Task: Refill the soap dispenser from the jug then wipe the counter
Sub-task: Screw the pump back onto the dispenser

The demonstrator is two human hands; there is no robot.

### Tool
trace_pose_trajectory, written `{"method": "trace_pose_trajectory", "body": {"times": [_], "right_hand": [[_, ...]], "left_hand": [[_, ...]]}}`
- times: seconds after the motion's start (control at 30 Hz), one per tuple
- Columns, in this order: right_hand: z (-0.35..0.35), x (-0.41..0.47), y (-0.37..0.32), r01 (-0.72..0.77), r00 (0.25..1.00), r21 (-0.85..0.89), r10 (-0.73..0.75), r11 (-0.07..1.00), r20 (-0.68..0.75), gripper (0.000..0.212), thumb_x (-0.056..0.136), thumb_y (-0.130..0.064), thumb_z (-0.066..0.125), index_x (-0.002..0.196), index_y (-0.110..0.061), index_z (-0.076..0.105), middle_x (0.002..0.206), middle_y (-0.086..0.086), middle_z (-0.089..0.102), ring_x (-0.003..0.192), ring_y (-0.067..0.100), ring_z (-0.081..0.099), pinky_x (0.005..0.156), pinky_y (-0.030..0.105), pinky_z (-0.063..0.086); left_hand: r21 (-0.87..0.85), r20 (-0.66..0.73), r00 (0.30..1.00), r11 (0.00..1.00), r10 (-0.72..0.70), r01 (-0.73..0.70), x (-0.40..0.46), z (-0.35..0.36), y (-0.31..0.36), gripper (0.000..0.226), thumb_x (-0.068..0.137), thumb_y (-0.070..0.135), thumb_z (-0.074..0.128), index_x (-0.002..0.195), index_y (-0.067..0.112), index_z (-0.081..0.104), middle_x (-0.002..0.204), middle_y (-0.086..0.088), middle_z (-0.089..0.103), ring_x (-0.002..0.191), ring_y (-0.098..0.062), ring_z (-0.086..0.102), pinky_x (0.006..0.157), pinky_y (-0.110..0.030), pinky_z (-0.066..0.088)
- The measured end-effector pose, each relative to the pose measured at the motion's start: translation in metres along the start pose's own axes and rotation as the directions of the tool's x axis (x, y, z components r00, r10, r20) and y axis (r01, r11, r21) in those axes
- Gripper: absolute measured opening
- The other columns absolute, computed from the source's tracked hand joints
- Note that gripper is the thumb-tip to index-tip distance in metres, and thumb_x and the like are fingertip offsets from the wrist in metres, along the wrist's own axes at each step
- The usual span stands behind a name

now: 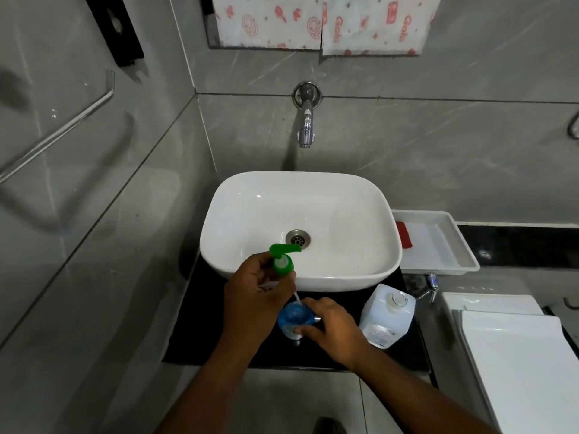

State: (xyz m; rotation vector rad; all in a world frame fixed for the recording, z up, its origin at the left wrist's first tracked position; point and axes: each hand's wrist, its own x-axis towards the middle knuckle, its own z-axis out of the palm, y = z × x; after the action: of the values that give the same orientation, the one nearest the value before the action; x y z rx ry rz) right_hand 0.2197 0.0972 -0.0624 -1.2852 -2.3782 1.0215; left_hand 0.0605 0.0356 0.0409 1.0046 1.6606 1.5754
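My left hand holds the green pump head lifted off the dispenser, its thin tube slanting down toward the bottle mouth. The blue soap dispenser bottle stands on the black counter in front of the basin. My right hand grips the bottle from the right side. The clear jug stands upright on the counter just right of my right hand, and its mouth shows on top.
A white basin with a drain sits behind the bottle, under a chrome wall tap. A white tray with a red object lies at the right. A white toilet lid is lower right.
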Motion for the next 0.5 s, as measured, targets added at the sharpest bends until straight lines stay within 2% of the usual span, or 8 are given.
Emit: {"method": "trace_pose_trajectory", "body": {"times": [0.1,0.17,0.23,0.3,0.43,0.5], "right_hand": [[0.000,0.001,-0.003,0.007,1.000,-0.012,-0.007,1.000,-0.004,0.049,0.081,-0.040,0.068,0.128,-0.036,0.052,0.106,-0.005,0.057,0.094,0.006,0.054,0.078,0.014,0.038],[0.000,0.002,-0.005,0.012,1.000,-0.025,-0.012,1.000,-0.006,0.048,0.082,-0.039,0.068,0.127,-0.035,0.052,0.104,-0.006,0.055,0.090,0.004,0.051,0.073,0.009,0.035],[0.000,0.003,-0.006,0.016,1.000,-0.030,-0.016,0.999,-0.008,0.048,0.082,-0.038,0.068,0.127,-0.033,0.053,0.104,-0.005,0.055,0.089,0.003,0.049,0.072,0.009,0.033],[0.000,0.003,-0.006,0.026,1.000,-0.037,-0.026,0.999,-0.013,0.048,0.082,-0.038,0.068,0.127,-0.031,0.054,0.104,-0.003,0.056,0.091,0.005,0.051,0.074,0.013,0.035],[-0.001,0.003,-0.007,0.024,1.000,-0.045,-0.025,0.999,-0.010,0.047,0.082,-0.038,0.068,0.126,-0.027,0.057,0.104,0.000,0.058,0.095,0.012,0.056,0.077,0.018,0.039],[-0.001,0.003,-0.007,0.024,1.000,-0.037,-0.024,0.999,-0.012,0.041,0.081,-0.037,0.068,0.120,-0.026,0.060,0.100,-0.001,0.057,0.090,0.011,0.055,0.074,0.019,0.039]], "left_hand": [[0.059,0.058,0.998,0.998,-0.038,0.035,-0.001,0.003,-0.011,0.024,0.076,0.019,0.077,0.091,0.035,0.068,0.087,0.014,0.075,0.084,-0.001,0.070,0.067,-0.016,0.055],[0.113,0.102,0.990,0.990,-0.093,0.081,-0.003,0.004,-0.025,0.023,0.076,0.017,0.077,0.094,0.030,0.070,0.088,0.010,0.075,0.087,-0.003,0.070,0.074,-0.022,0.057],[0.178,0.125,0.984,0.979,-0.126,0.103,-0.004,0.004,-0.040,0.026,0.075,0.014,0.077,0.094,0.029,0.071,0.091,0.012,0.073,0.090,-0.005,0.069,0.078,-0.025,0.056],[0.207,0.146,0.979,0.972,-0.142,0.110,-0.006,0.003,-0.052,0.030,0.074,0.013,0.077,0.093,0.035,0.068,0.094,0.013,0.072,0.092,-0.004,0.067,0.076,-0.020,0.054],[0.272,0.217,0.970,0.961,-0.114,0.053,-0.003,0.003,-0.063,0.039,0.072,0.015,0.080,0.088,0.048,0.065,0.090,0.020,0.070,0.086,0.009,0.064,0.072,-0.008,0.049],[0.299,0.225,0.967,0.953,-0.116,0.045,-0.003,0.003,-0.068,0.039,0.070,0.015,0.081,0.090,0.045,0.066,0.087,0.024,0.068,0.083,0.015,0.063,0.069,-0.003,0.046]]}}
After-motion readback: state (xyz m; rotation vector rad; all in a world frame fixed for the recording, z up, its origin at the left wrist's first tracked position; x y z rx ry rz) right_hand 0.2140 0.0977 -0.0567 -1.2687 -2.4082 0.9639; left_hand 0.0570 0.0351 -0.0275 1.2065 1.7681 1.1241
